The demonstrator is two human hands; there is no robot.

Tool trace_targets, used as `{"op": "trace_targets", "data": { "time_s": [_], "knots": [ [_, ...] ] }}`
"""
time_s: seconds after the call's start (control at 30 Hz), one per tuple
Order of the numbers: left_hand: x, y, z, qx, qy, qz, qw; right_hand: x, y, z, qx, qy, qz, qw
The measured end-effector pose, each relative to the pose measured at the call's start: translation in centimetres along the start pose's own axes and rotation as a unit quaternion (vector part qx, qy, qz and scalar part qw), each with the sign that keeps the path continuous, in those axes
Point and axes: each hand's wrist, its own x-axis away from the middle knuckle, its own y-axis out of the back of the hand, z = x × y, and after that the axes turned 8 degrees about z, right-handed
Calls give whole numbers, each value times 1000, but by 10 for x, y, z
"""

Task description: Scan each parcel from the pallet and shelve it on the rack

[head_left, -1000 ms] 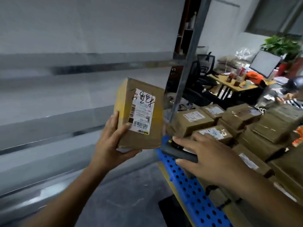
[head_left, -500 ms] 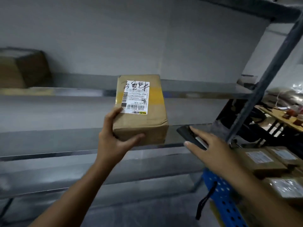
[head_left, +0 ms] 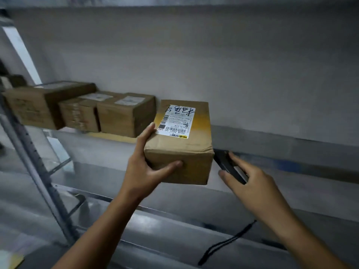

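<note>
The parcel (head_left: 179,146) sits pinched between the left hand's (head_left: 143,171) thumb and fingers, while the right hand's (head_left: 250,177) fingers curl round a scanner (head_left: 229,166).

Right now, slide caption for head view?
Left hand holds labelled brown cardboard parcel at shelf; right hand grips black scanner.

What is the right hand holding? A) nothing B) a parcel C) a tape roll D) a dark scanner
D: the right hand grips a dark scanner with a cord hanging below it, while the left hand holds the parcel.
</note>
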Motion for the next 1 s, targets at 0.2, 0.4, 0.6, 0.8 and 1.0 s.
{"op": "trace_targets", "data": {
  "time_s": [0.2, 0.4, 0.6, 0.8, 1.0],
  "knots": [
    [-34, 20, 38, -31, 39, -46, 998, -83, -20, -3, 9, 59, 86, 994],
    [-58, 12, 59, -295, -47, -187, 936, -142, -31, -2, 41, 92, 112, 989],
    [-68, -31, 70, -391, -56, -117, 911, -177, -35, 3, 54, 100, 132, 985],
    [-83, -27, 71, -377, 3, -91, 922, -198, -36, 12, 81, 92, 139, 983],
    [-77, -17, 59, -347, 22, -70, 935, -181, -35, 19, 77, 89, 102, 988]
  ]
}}
